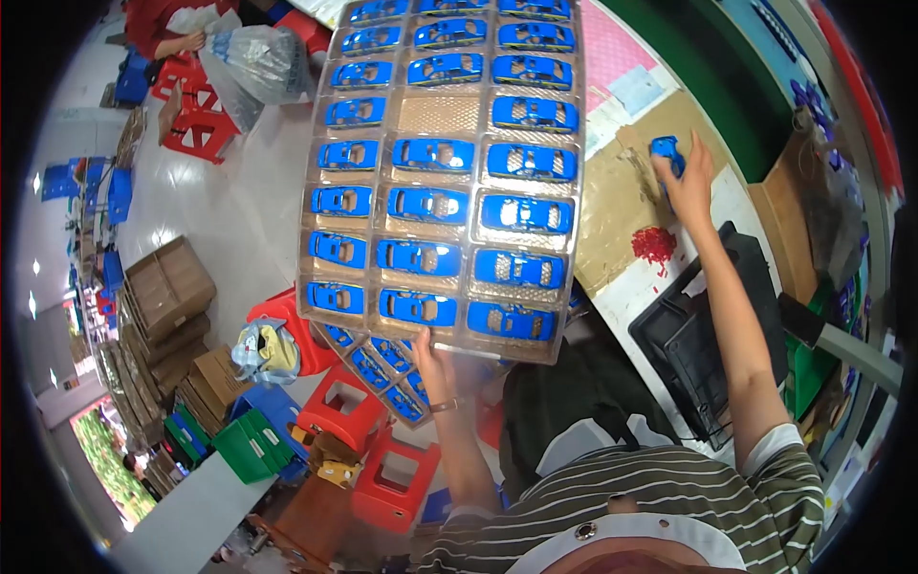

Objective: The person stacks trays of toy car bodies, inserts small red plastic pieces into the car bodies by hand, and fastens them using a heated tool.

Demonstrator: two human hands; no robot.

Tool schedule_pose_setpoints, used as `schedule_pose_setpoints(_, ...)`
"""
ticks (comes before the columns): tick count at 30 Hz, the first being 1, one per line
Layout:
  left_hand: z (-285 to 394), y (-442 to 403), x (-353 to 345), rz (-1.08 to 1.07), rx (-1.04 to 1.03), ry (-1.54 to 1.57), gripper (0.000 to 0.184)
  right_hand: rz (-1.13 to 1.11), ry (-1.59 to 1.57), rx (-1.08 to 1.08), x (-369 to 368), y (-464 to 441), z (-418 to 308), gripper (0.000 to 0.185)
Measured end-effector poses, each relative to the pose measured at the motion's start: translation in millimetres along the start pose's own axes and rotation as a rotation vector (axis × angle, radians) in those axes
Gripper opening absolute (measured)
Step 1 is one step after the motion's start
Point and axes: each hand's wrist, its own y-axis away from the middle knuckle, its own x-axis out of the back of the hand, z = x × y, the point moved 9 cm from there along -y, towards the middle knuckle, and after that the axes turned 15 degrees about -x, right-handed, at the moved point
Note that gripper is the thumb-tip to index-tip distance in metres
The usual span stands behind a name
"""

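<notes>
My left hand [432,368] grips the near edge of a clear plastic tray [438,113], which is held up in front of me. Rows of blue toy car bodies [433,155] lie in its compartments; one pocket in the middle column shows bare plastic. Over the worktable at the right, my right hand [690,191] is closed around a single blue toy car body [666,150]. Just below that hand, a pile of small red parts [654,246] lies on a sheet of brown cardboard [605,230].
Below the raised tray is another tray of blue car bodies [371,368]. A black crate [688,330] stands by my right forearm. Red stools [342,409], a green bin [252,446] and cardboard boxes [170,277] crowd the left. Another person's hand [194,41] touches a plastic bag [258,62].
</notes>
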Motion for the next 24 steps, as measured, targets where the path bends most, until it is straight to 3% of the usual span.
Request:
schedule_pose_setpoints(3,6.9,12.5,12.0,0.013,0.035,-0.007,0.041,-0.376,-0.442,-0.149,-54.8,-59.0,-40.7,0.05)
schedule_pose_setpoints(5,4.7,16.5,36.9,0.035,0.038,-0.002,0.047,-0.184,-0.319,0.216,-92.1,-108.9,-73.2,0.042)
schedule_pose_setpoints(8,16.6,24.9,62.5,0.057,-0.007,-0.053,0.037,-0.058,-0.174,0.317,-149.1,-170.7,-112.7,0.048)
schedule_pose_setpoints(10,25.0,31.2,70.5,0.082,-0.017,-0.083,0.043,-0.2,-0.179,0.349,-199.0,-202.6,-135.2,0.05)
schedule_pose_setpoints(12,29.3,38.8,85.5,0.07,-0.007,-0.082,0.045,-0.618,-0.295,0.21,-246.0,-200.2,-149.5,0.055)
schedule_pose_setpoints(14,23.5,43.3,108.4,0.086,0.0,-0.079,0.048,-0.906,0.054,0.276,-265.4,-172.9,-168.4,0.049)
schedule_pose_setpoints(17,14.7,46.1,115.3,0.1,0.068,-0.017,0.049,-0.855,-0.086,0.455,-273.2,-170.1,-173.3,0.046)
schedule_pose_setpoints(20,38.6,34.7,81.6,0.279,-0.036,0.091,0.059,-0.631,0.013,0.376,-239.4,-161.9,-176.1,0.045)
schedule_pose_setpoints(24,53.1,51.1,143.7,0.496,-0.105,-0.276,0.079,-0.501,0.074,0.284,-180.7,-96.1,-194.3,0.043)
